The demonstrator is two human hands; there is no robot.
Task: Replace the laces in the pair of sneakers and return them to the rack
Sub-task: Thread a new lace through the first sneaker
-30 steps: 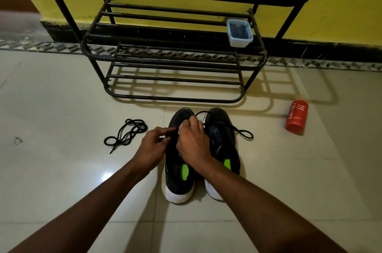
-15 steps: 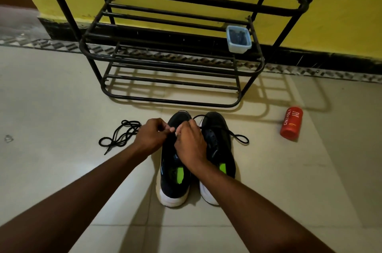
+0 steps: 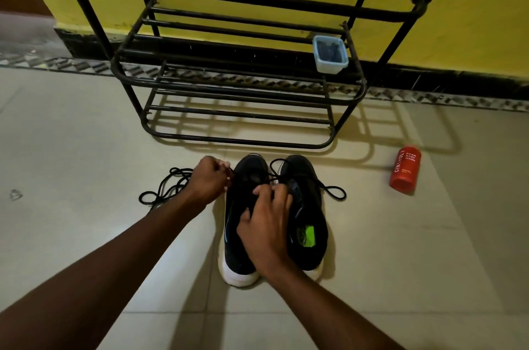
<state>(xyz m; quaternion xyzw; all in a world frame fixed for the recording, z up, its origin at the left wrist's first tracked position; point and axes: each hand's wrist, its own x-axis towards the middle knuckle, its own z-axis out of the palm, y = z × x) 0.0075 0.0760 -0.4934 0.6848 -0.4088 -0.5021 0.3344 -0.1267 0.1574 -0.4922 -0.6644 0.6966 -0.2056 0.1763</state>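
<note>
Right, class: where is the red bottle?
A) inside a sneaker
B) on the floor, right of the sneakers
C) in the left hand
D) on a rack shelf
B: the red bottle lies on its side on the floor, right of the sneakers and off the rack.

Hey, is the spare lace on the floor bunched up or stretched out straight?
Bunched up: the black lace lies in loose, overlapping loops, not pulled straight.
</note>
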